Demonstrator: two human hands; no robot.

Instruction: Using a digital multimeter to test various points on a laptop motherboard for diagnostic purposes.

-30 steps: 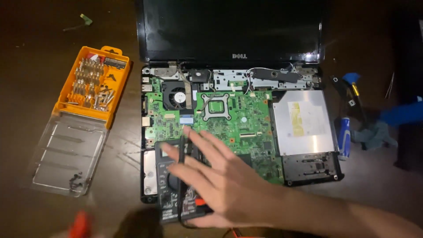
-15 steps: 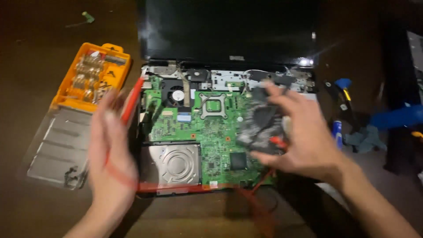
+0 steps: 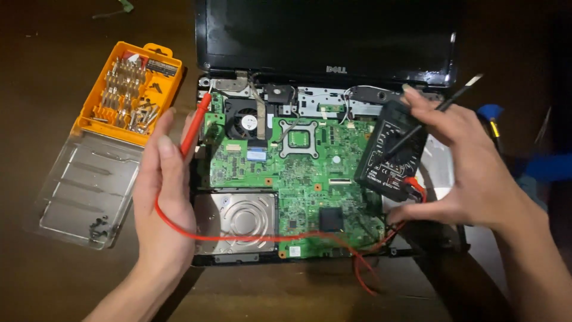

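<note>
From the head camera we see our left hand [image 3: 162, 197] closed loosely around a red probe [image 3: 195, 124], a slim plastic stick pinched between thumb and fingers, its tip pointing up and away from the palm. A thin red lead [image 3: 238, 237] runs out from under that grip, curving below the palm and then off to the right across the board.

Our right hand [image 3: 471, 161] grips a black meter [image 3: 390, 150], a boxy plastic case with a round dial on its face, tilted so its top leans toward the screen. The thumb presses the lower edge near the orange end; the fingers wrap the far side. The same hand also pins a black probe [image 3: 438, 108] between the fingers, a narrow rod slanting up past the knuckles to a pale tip.

Between the two grips lies the laptop [image 3: 328, 45], opened up, with a glossy dark screen. Its green board [image 3: 298, 173] is flat and dense with small parts, a round fan [image 3: 246, 121] near the red probe's tip, and a smooth metal drive [image 3: 237, 217] just right of the left palm.

Left of the left hand sits an orange bit case [image 3: 132, 92], its clear ribbed lid [image 3: 89, 185] folded open on the dark wooden table [image 3: 42, 59].
</note>
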